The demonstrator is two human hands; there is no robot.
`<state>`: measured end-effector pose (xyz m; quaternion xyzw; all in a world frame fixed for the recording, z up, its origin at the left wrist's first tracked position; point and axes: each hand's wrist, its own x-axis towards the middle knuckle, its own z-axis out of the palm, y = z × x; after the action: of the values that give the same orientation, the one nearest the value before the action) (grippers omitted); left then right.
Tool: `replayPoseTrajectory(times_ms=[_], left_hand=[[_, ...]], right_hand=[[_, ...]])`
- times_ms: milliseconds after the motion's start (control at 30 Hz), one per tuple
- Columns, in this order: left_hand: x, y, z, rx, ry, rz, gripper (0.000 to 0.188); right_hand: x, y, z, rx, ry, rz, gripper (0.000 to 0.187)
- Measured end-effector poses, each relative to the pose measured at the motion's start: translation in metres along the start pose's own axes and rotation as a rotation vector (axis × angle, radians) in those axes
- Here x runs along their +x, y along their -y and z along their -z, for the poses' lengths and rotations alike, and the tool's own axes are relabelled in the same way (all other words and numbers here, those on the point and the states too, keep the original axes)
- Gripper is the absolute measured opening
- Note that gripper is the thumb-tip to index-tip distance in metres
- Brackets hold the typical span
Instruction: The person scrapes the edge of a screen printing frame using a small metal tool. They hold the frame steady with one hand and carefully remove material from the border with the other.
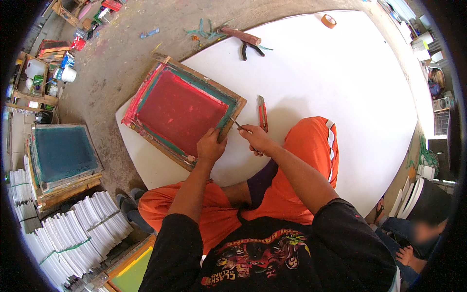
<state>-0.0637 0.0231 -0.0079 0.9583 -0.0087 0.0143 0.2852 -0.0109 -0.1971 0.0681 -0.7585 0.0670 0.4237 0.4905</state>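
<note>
Your black sleeves and orange-clad knees fill the bottom, forearms running up to the work. Your left hand (210, 146) is clamped on the near edge of the wooden screen-printing frame (182, 109), fingers curled over the rail, pinning it flat. Your right hand (257, 140) is closed in a pinch around a thin metal tool (235, 122), tip poking at the frame's near right corner where green tape meets the wood; tool type unclear, too small.

Frame: red mesh centre, green and red tape border, lying tilted on the white board (340, 97), its far-left part overhanging the board's edge. Just right of the frame, beside your right hand, a red utility knife (262, 113) lies flat on the board. Beyond the frame, at the board's far edge, black pliers (250, 49) touch a reddish wooden stick (241, 35). Well right of the frame, far corner of the board, a roll of orange tape (329, 21).

Left of the frame, on the dirt floor: stacked frames with a blue-green screen (63, 153) on top, and bundled white sheets (82, 228) nearer you.
</note>
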Motion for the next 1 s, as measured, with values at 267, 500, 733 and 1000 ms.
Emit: replayPoseTrajectory(times_ms=[267,500,733,1000], left_hand=[[-0.002,-0.002,0.002,0.009,0.013,0.029,0.043],[0.000,-0.010,0.002,0.031,0.031,0.116,0.044],[0.000,-0.009,-0.001,0.063,0.017,0.090,0.041],[-0.002,-0.003,-0.003,0.014,-0.035,0.067,0.037]], right_hand=[[0.012,-0.013,-0.004,0.491,0.161,-0.155,0.040],[0.001,-0.012,-0.005,0.419,0.068,-0.133,0.038],[-0.001,-0.036,-0.020,-0.482,-0.363,0.312,0.038],[-0.021,0.002,-0.026,-0.580,-0.349,0.192,0.035]])
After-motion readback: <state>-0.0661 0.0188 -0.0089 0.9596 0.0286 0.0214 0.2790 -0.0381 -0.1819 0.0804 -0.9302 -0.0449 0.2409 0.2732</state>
